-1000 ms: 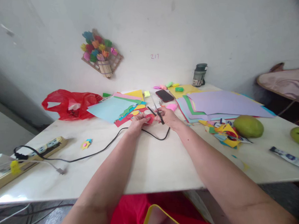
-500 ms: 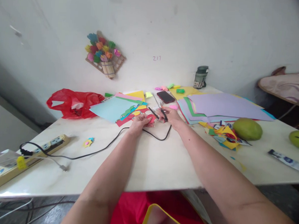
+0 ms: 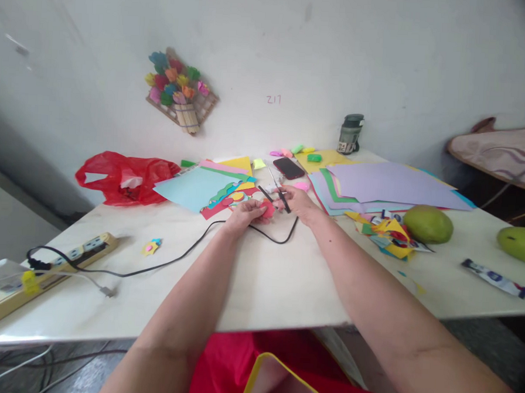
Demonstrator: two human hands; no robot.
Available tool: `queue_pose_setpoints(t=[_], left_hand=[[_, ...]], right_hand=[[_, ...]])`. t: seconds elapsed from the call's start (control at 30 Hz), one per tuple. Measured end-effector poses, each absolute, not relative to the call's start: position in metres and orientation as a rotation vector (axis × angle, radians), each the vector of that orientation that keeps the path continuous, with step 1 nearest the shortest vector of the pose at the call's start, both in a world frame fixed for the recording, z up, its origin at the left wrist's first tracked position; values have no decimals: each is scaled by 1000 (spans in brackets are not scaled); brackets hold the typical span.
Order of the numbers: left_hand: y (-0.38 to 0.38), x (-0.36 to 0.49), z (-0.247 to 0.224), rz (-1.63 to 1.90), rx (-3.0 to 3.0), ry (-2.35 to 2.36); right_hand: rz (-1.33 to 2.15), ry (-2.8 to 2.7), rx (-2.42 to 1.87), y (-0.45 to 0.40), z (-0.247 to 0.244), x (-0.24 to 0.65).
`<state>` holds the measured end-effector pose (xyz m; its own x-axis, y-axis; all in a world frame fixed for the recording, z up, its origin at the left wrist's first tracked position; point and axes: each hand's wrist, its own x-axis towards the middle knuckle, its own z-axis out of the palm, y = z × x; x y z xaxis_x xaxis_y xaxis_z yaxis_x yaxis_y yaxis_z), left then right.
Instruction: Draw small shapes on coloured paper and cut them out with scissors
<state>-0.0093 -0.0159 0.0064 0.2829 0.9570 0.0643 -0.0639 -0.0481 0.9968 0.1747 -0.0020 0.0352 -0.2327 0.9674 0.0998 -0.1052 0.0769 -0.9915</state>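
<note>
My left hand [image 3: 244,215] is closed with its fingertips pinching a small red paper piece [image 3: 267,209]. My right hand [image 3: 301,203] grips what look like black-handled scissors [image 3: 285,202]. Their two blades are spread and point away toward the upper left, close beside the red paper. My right fingers partly hide the handles. Behind my left hand lie cut paper shapes in red, yellow, green and blue [image 3: 222,201]. A black cord [image 3: 184,254] runs beneath my left hand and toward my right hand; its far end is hidden.
Light blue paper [image 3: 188,188] and a red plastic bag [image 3: 126,180] lie left. A phone [image 3: 288,168] rests behind my hands. Right are a paper stack [image 3: 390,182], scraps [image 3: 388,233], green fruit [image 3: 428,224] and a tube [image 3: 496,278]. A power strip [image 3: 60,268] lies near left.
The whole view has shifted slightly. The red paper has turned a little in my left fingers and shows more beside the scissors. Both hands keep nearly the same place.
</note>
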Motion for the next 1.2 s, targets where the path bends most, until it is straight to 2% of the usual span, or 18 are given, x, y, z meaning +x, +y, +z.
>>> queue_pose_setpoints(t=[0.43, 0.77, 1.2], left_hand=[[-16, -8, 6, 991, 1380, 957], [-14, -7, 5, 1177, 1287, 929], [-14, -9, 4, 1209, 1204, 885]], right_hand=[[1277, -1487, -985, 0, 31, 174], [1315, -1391, -997, -5, 33, 166], [1353, -1636, -1027, -1, 35, 186]])
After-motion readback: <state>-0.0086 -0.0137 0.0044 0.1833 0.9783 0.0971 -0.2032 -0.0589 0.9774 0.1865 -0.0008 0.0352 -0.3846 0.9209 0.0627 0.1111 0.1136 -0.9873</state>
